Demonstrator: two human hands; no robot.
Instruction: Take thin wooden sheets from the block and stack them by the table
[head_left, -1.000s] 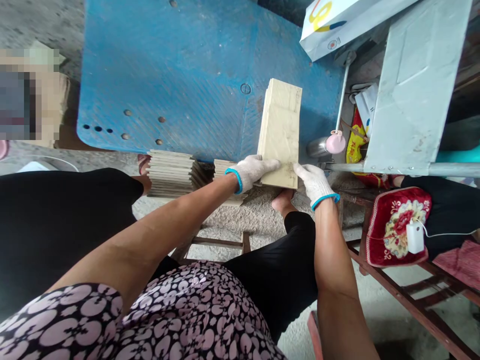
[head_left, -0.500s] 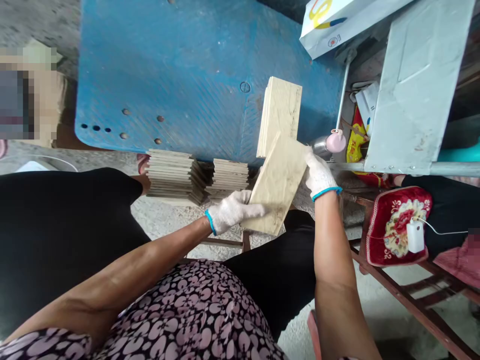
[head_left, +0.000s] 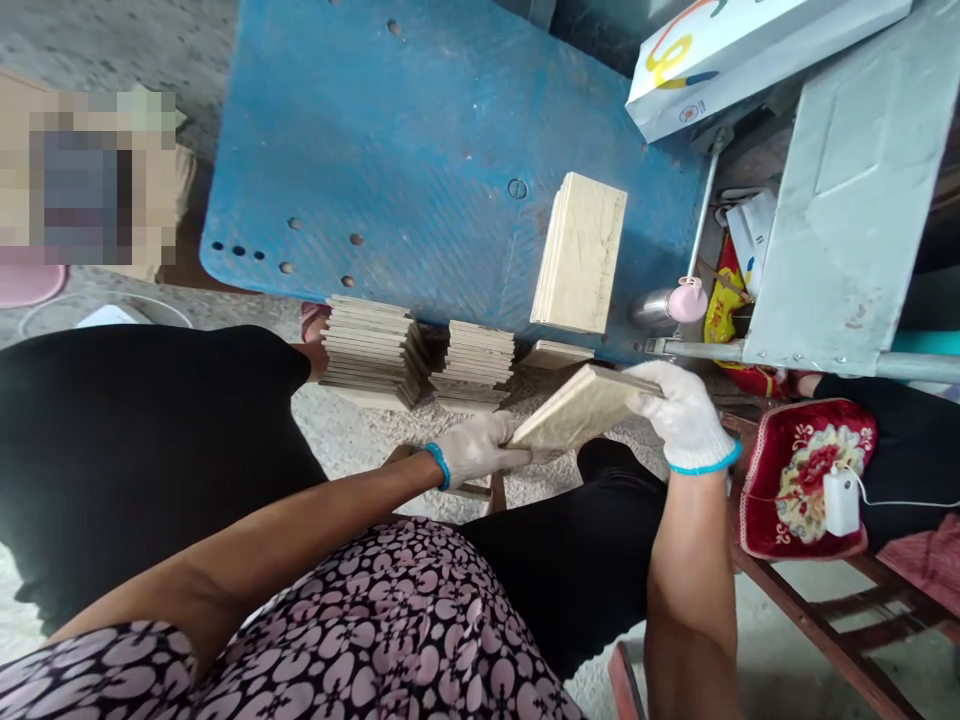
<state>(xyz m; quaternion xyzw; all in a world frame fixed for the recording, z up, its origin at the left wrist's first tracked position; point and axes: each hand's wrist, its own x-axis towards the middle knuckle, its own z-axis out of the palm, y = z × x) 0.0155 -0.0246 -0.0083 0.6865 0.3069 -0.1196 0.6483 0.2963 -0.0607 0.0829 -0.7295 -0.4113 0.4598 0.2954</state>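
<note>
Both my hands wear white gloves with blue cuffs. My left hand [head_left: 476, 447] grips the near left corner of a beige tile [head_left: 576, 408], and my right hand [head_left: 679, 414] is closed over its far right end. The tile is held almost flat, low above my knees. A small stack of the same beige tiles [head_left: 580, 252] lies on the blue metal table [head_left: 390, 140] just beyond. Two taller piles of tiles [head_left: 373, 350] [head_left: 475, 365] stand on the floor under the table's near edge, with one loose tile [head_left: 555, 353] next to them.
A grey metal panel [head_left: 855, 170] and a white printed box [head_left: 742, 50] are at the upper right. A pink-capped bottle [head_left: 671, 303] lies by the table edge. A red cushion with a white device [head_left: 806, 475] rests on a wooden bench at right. Another person's black-clad leg [head_left: 112, 450] is at left.
I lifted one tile off the stack on the blue table, drew it toward me and lowered it, tilting it from face-up to nearly flat between both hands.
</note>
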